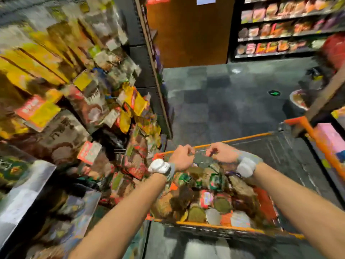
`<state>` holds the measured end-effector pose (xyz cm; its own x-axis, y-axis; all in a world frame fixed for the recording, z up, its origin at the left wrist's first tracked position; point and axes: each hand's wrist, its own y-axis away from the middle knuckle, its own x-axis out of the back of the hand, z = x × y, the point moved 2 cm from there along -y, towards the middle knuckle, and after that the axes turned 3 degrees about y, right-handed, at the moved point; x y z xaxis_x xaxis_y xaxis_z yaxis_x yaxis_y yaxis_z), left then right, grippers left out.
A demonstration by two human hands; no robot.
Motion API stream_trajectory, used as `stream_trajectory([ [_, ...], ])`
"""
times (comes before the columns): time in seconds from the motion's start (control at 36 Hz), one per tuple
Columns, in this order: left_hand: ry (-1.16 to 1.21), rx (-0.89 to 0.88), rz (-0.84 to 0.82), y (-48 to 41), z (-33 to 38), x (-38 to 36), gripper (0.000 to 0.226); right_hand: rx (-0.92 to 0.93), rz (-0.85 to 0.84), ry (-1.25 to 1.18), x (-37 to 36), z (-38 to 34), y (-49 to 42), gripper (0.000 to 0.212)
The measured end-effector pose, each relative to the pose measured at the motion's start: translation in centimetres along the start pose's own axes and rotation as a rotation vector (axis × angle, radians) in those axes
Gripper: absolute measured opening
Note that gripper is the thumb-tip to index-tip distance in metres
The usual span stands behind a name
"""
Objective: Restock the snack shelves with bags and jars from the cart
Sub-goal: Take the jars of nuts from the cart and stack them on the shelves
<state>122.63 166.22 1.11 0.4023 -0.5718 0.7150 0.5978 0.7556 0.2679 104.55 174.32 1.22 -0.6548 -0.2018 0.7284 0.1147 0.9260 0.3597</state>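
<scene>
Standing on the dark tiled floor (224, 101), just beside the snack shelves (84, 101) on the left, the cart (233, 140) is seen with its orange rim toward the camera. It is filled from its near edge to its far edge with mixed stock. Bags (214, 182) in green, brown and red wrappers are heaped toward the far edge, and jars (196, 214) with round lids are packed along the near edge. Heavy blur is noted, and labels cannot be read. The left grip (182, 157) is placed at the far edge of the cart toward its left corner, with fingers curled round the thin rim wire. The right grip (221, 153) is set just beside it on the same wire, with fingers curled likewise; no bag or jar is held in either. A white wrist device (159, 166) is worn on the left forearm and a second wrist unit (246, 166) on the right. The snack shelves are crowded with yellow, red and brown packets, some hung on pegs. A wooden panel (188, 32) is seen beyond the floor, and further stocked racks (280, 28) are seen at the upper right.
</scene>
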Motion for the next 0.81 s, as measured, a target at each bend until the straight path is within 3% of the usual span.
stream_trajectory([
  [0.25,-0.064,0.181,-0.171,-6.8,-1.1,-8.4,0.010,-0.238,-0.064,-0.069,-1.9,13.1,-5.0,0.020],
  [0.42,-0.069,0.342,-0.177,-8.3,-2.4,-10.7,0.045,-0.250,-0.164,0.076,-3.9,18.4,-6.5,0.027],
  [0.5,-0.093,0.391,-0.184,-9.5,-3.7,-11.0,0.056,-0.311,-0.194,0.012,-5.3,20.2,-7.0,0.020],
  [0.58,-0.152,0.491,-0.132,-10.8,-6.0,-11.1,0.049,-0.401,-0.250,-0.028,-7.2,21.5,-7.4,0.025],
  [0.81,-0.326,0.610,-0.264,-12.4,-10.7,-10.9,0.046,-0.456,-0.222,-0.166,-9.9,19.0,-9.9,0.018],
])
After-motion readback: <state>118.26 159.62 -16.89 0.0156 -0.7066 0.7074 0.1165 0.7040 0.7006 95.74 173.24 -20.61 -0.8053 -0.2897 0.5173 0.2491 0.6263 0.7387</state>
